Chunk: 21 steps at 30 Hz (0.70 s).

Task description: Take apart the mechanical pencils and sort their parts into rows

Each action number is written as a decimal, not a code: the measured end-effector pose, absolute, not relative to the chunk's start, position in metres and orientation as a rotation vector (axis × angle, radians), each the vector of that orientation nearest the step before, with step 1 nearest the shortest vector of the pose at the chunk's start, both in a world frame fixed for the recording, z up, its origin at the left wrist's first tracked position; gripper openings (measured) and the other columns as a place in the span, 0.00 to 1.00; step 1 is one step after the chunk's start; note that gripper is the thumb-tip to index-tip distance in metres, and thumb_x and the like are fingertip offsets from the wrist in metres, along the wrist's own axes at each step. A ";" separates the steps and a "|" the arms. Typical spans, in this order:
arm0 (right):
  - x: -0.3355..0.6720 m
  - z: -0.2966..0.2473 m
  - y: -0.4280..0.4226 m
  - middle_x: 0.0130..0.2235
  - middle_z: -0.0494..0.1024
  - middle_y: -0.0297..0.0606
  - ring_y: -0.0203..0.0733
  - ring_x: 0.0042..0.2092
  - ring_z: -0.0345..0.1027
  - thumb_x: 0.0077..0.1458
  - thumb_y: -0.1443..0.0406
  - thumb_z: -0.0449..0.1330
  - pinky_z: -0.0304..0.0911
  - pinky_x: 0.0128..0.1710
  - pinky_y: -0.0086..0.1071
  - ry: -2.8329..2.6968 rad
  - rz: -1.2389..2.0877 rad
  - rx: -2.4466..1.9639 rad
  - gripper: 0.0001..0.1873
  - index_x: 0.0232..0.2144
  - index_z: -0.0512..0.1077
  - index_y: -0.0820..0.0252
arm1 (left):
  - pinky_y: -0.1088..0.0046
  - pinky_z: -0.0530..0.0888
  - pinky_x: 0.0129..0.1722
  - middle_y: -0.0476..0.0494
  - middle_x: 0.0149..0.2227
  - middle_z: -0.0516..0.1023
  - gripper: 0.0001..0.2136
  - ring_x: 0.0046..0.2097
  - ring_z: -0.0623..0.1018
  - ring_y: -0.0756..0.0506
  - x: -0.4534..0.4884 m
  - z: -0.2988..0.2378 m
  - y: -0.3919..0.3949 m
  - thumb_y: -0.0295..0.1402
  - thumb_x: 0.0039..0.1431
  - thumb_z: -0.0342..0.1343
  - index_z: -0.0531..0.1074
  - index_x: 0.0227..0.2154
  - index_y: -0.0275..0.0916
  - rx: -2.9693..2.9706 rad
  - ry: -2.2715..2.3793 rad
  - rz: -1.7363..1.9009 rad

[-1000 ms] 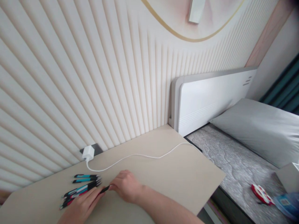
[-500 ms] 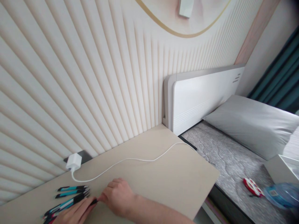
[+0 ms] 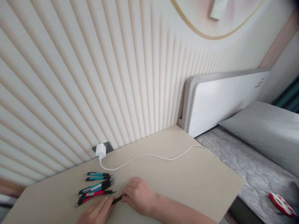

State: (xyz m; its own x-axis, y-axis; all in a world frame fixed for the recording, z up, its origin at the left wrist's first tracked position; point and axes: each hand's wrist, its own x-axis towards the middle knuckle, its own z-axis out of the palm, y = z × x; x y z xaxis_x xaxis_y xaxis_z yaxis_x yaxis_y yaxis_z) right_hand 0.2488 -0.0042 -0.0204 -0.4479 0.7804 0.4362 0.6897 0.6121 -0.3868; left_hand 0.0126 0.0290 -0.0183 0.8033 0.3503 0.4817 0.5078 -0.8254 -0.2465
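Low in the view, my left hand (image 3: 97, 212) is closed around the barrel of a black-tipped pen (image 3: 117, 199). The fingers of my right hand (image 3: 138, 194) pinch that pen's tip end, so the pen is held between both hands just above or on the tabletop. Most of its barrel is hidden under my left hand. Beyond my left hand lie several pens: turquoise-and-black pens (image 3: 98, 178) at the back, and red-and-black pens (image 3: 95, 194) nearer to me, their tips pointing right.
On the beige tabletop (image 3: 173, 180) a white cable (image 3: 149, 155) runs from a white charger (image 3: 101, 150) in the wall socket to the right edge. Right of it stands a bed with a white headboard (image 3: 219, 99), a pillow (image 3: 263, 130) and a red-and-white object (image 3: 281, 203).
My view has swung to the left, so everything sits farther right in the picture and the red pens show more. Both hands still hold the pen.
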 end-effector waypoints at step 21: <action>0.209 -0.022 -0.011 0.26 0.75 0.36 0.39 0.29 0.66 0.66 0.58 0.46 0.59 0.31 0.30 -1.967 0.647 -1.334 0.23 0.24 0.72 0.59 | 0.74 0.70 0.28 0.44 0.29 0.75 0.12 0.29 0.77 0.46 0.019 -0.009 -0.003 0.34 0.67 0.46 0.74 0.35 0.37 -2.651 -1.042 -0.435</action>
State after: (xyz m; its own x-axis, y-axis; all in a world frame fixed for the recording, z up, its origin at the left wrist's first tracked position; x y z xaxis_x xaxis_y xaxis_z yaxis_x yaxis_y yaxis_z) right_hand 0.2086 -0.0107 -0.0219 -0.2567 0.9341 0.2481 0.6043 0.3555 -0.7131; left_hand 0.0192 -0.0034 -0.0090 0.6979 0.6156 0.3661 0.6932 -0.7091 -0.1290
